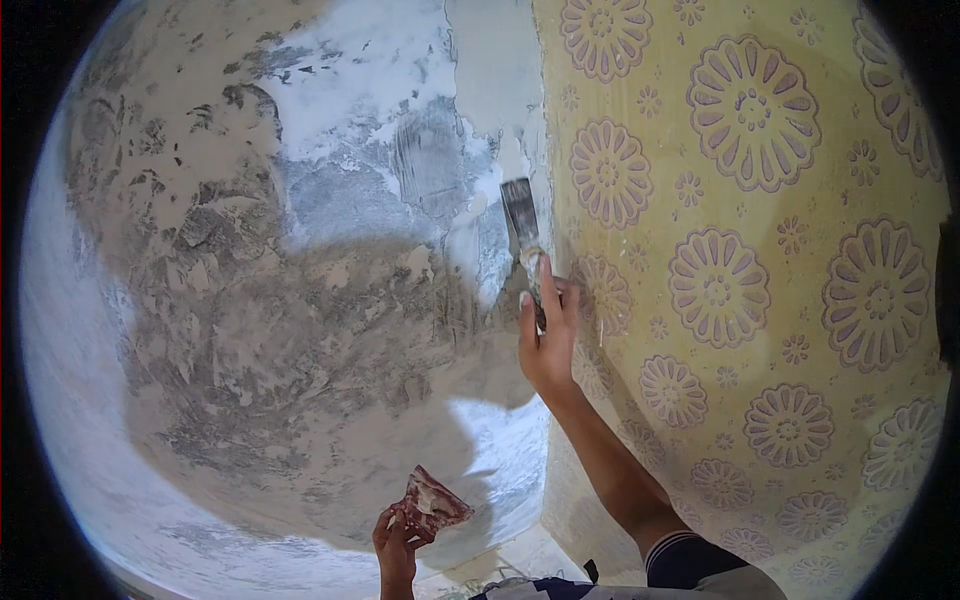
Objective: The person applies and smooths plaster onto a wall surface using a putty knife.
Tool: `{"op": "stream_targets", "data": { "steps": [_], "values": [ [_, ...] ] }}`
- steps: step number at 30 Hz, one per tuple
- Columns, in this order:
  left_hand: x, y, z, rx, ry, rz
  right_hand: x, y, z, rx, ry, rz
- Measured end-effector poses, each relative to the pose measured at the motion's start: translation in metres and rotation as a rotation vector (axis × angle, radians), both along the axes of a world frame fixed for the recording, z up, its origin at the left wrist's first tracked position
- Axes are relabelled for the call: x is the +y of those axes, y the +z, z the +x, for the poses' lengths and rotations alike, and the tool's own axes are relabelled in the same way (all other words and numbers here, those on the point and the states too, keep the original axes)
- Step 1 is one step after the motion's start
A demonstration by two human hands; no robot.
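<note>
My right hand (548,335) grips the handle of a putty knife (518,210), its metal blade pointing up against the patchy white and grey plaster wall (360,300), just left of the corner with the patterned wall. Pale residue coats the top of the handle. Low in the view, my left hand (395,540) holds a flat, angular dark red piece (437,505) smeared with pale paste; I cannot tell what it is made of.
A yellow wall (740,320) with purple flower motifs fills the right side and meets the plastered wall in a vertical corner. A light horizontal surface (520,550) shows at the foot of the corner, behind my body.
</note>
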State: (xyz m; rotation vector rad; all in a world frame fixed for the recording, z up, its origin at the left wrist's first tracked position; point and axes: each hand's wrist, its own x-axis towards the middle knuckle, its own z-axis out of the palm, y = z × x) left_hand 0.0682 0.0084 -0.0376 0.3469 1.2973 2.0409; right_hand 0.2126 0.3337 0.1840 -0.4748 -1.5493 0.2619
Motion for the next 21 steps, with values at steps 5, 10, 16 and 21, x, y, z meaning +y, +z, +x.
{"op": "stream_targets", "data": {
  "steps": [5, 10, 16, 21],
  "values": [
    [-0.005, -0.005, -0.003, 0.017, -0.022, 0.02, 0.004, 0.019, 0.008, 0.074, -0.02, 0.097],
    [-0.001, -0.011, -0.002, 0.007, -0.03, 0.017, 0.007, 0.069, 0.004, 0.059, -0.009, 0.131],
    [0.007, -0.003, 0.002, 0.001, -0.063, 0.026, 0.015, 0.066, -0.003, 0.065, -0.003, 0.14],
    [0.005, -0.008, -0.001, -0.005, -0.016, 0.006, 0.0, 0.012, 0.0, -0.074, -0.131, 0.068]
  ]
}}
